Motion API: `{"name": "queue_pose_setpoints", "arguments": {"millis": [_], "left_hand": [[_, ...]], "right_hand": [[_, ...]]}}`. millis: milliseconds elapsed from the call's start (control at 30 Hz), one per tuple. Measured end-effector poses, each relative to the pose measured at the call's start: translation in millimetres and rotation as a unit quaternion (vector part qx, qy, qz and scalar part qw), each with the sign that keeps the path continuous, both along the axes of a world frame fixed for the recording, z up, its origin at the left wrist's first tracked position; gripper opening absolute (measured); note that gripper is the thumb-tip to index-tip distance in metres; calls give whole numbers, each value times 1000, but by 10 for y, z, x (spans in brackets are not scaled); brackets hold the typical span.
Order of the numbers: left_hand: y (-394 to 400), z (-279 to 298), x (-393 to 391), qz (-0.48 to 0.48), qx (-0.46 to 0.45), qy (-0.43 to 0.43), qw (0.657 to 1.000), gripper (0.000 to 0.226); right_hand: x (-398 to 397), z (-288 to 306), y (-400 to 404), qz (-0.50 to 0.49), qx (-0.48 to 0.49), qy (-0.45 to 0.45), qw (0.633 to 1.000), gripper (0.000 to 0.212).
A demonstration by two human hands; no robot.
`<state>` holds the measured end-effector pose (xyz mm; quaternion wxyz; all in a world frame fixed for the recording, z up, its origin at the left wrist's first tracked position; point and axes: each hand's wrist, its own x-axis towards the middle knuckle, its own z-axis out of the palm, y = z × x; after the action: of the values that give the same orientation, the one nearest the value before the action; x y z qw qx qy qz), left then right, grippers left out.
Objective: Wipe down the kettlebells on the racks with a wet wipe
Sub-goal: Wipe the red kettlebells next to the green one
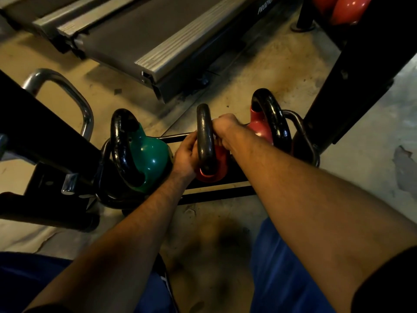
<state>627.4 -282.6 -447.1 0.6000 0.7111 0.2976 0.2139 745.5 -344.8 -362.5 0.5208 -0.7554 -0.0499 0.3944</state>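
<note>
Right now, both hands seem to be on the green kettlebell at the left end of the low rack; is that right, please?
Not quite: in the head view the left hand and right hand are on the middle, red kettlebell. The green kettlebell at the left end stands untouched.

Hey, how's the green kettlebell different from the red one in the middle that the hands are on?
The green kettlebell sits at the left end of the low rack; the middle red kettlebell sits between it and a pinkish-red kettlebell. No hand touches the green one; the left hand and right hand are both on the red one. The green body shows in full; the red one is partly hidden by the hands. Both have glossy black handles.
</note>
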Motion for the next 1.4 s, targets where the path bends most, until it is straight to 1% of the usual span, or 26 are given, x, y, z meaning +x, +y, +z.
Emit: {"name": "queue_pose_setpoints", "arguments": {"millis": [33, 100, 133, 200, 233, 267, 367, 400, 467, 533, 567, 633, 667, 767, 800, 833, 900, 933, 967, 1000, 1067, 1133, 1167, 1233, 1300, 1400], "left_hand": [[-6, 14, -4, 1, 0, 1, 1000, 28], [-10, 31, -16, 0, -3, 10, 1000, 29], [-2, 36, -19, -2, -22, 10, 1000, 29], [-12, 88, -22, 8, -118, -8, 993, 29], [-28, 125, -15, 13, -161, -16, 987, 29], [-40, 153, -8, 13, -178, -14, 984, 30], [-63, 193, -21, -25, -159, 14, 987, 42], [-77, 216, -28, -31, -166, 16, 985, 40], [-99, 268, -26, -7, -220, -1, 975, 27], [-111, 322, -23, 21, -278, -23, 960, 24], [-114, 336, -17, 24, -284, -21, 958, 24], [-132, 360, -20, 18, -258, 1, 966, 24], [-152, 388, -31, 12, -260, 1, 966, 25], [-190, 471, -36, 21, -288, 6, 957, 28], [-204, 488, -47, 31, -283, 11, 959, 28], [-214, 496, -65, 29, -252, 24, 967, 25], [-231, 478, -133, 9, -102, 62, 993, 17], [-260, 455, -176, 14, -32, 83, 996, 15], [-295, 433, -217, 31, 11, 99, 995, 16], [-337, 421, -261, 57, 33, 109, 992, 21], [-406, 433, -339, 106, 50, 131, 984, 33], [-441, 463, -405, 142, 66, 141, 978, 34], [-467, 520, -424, 158, 68, 135, 976, 34], [-528, 695, -428, 189, 89, 122, 970, 31], [-571, 894, -403, 204, 139, 100, 964, 30], [-642, 1171, -300, 181, 192, 82, 961, 29]], "right_hand": [[-9, 7, 2, -8, 10, 10, 1000, 10], [-11, 12, -1, -10, 57, 44, 997, 11], [-1, 7, -7, -16, 89, 64, 994, 12], [-11, 30, -59, -43, 130, 97, 986, 11], [-2, 34, -82, -52, 138, 100, 984, 11], [2, 34, -108, -56, 147, 93, 983, 12], [-103, 73, -223, -36, 185, 62, 980, 24], [-157, 86, -277, -26, 196, 60, 978, 25], [-264, 89, -406, -2, 206, 57, 977, 25], [-333, 71, -532, 28, 212, 64, 975, 26], [-348, 66, -593, 40, 209, 71, 974, 26], [-369, 88, -711, 59, 203, 92, 973, 27], [-375, 108, -765, 67, 199, 97, 973, 27], [-371, 182, -904, 93, 153, 80, 981, 28], [-373, 205, -946, 98, 133, 68, 984, 30], [-378, 222, -980, 92, 119, 58, 987, 30], [-397, 233, -1040, 62, 114, 35, 991, 21], [-404, 229, -1064, 50, 118, 21, 992, 16], [-407, 222, -1083, 41, 122, 6, 992, 13], [-419, 213, -1096, 34, 124, -8, 992, 12], [-439, 208, -1117, 31, 122, -47, 991, 24], [-453, 230, -1152, 46, 108, -93, 989, 41], [-451, 272, -1180, 55, 101, -120, 986, 44], [-423, 391, -1251, 69, 86, -180, 977, 38], [-391, 545, -1327, 85, 74, -239, 964, 28], [-365, 766, -1431, 93, 75, -302, 946, 17]]}}
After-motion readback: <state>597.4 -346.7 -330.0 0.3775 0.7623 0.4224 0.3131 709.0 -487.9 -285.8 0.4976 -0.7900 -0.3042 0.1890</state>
